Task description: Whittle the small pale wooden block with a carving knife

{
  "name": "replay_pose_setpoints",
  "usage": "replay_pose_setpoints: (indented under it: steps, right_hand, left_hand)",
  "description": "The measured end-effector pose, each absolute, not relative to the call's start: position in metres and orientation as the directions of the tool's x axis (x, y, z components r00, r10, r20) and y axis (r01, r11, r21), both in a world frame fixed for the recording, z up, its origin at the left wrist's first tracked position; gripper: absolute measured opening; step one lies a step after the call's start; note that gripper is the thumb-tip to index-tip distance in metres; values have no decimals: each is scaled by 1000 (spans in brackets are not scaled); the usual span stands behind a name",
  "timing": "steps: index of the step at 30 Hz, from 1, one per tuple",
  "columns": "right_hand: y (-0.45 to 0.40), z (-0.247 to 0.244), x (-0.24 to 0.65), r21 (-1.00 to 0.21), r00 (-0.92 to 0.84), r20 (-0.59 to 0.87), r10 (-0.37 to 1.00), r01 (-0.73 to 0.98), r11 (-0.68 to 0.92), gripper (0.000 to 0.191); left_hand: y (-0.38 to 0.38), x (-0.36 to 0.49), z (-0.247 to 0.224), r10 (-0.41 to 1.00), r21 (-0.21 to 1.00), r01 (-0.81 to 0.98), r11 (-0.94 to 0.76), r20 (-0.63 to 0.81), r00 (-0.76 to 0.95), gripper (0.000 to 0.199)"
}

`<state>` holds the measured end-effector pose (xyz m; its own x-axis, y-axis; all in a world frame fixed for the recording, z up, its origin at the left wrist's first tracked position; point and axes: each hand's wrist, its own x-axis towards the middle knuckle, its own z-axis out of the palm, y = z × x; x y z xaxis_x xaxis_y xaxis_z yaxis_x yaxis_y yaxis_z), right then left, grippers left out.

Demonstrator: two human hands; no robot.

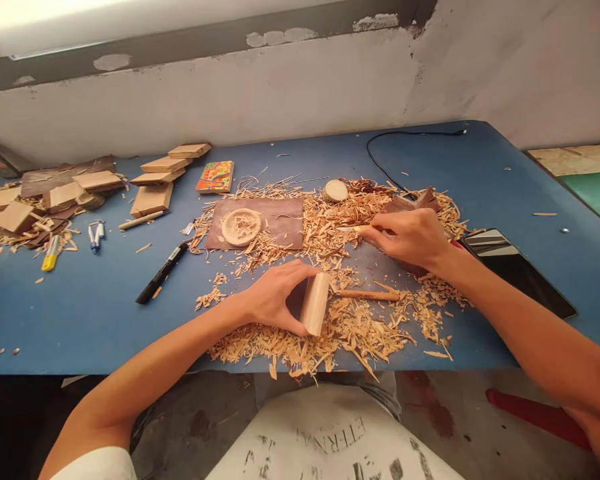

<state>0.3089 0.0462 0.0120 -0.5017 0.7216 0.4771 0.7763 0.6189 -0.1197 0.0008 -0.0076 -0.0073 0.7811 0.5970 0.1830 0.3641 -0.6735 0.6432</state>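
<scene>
Left hand (pixel 275 297) clamped around a pale wood block (pixel 315 304), block stood on edge near the front of the blue table (pixel 80 313), thumb on top, fingers behind it. Right hand (pixel 410 237) further back and to the right, fingers pinched together on a small yellow-handled tool (pixel 356 229), its tip pointing left over the shavings. Both hands sit in a thick spread of wood shavings (pixel 340 327) covering the table's middle. A wooden-handled carving tool (pixel 367 294) lies flat in the shavings just right of the block, between the two hands, touched by neither. Behind the left hand: brown mat (pixel 285 223) with a round carved disc (pixel 241 226) on it; a second smaller round piece (pixel 335 191) further back. Dark wood piece (pixel 415 200) just behind the right hand, partly buried. Black marker (pixel 161 273) left of the shavings, well clear of the hands. Far left: stack of cut wood blocks (pixel 160 177), more offcuts (pixel 55 197), white pencil-like stick (pixel 143 219), small pens (pixel 96 235), yellow marker (pixel 50 256). Colourful small box (pixel 215 176) beside the stack. Phone (pixel 517 267) lies screen-up just beside the right forearm. Black cable (pixel 395 150) runs along the back right.
</scene>
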Motion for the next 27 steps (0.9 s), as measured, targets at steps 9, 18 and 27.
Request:
replay_pose_setpoints:
  steps: [9,18,27]
  right_hand:
    - [22,19,287,-247,-643,501,579,536,808,40]
    - [9,23,280,-298,-762,399,510,418,858,42]
    - [11,25,282,-185,-763,416,495,462,867,43]
  left_hand:
    - [-11,3,-7,651,572,441,-692,231,723,89]
    - [-11,5,-8,647,525,452,-721,276,710,84]
    - [-8,3,-10,675,598,447,-665,227,702,90]
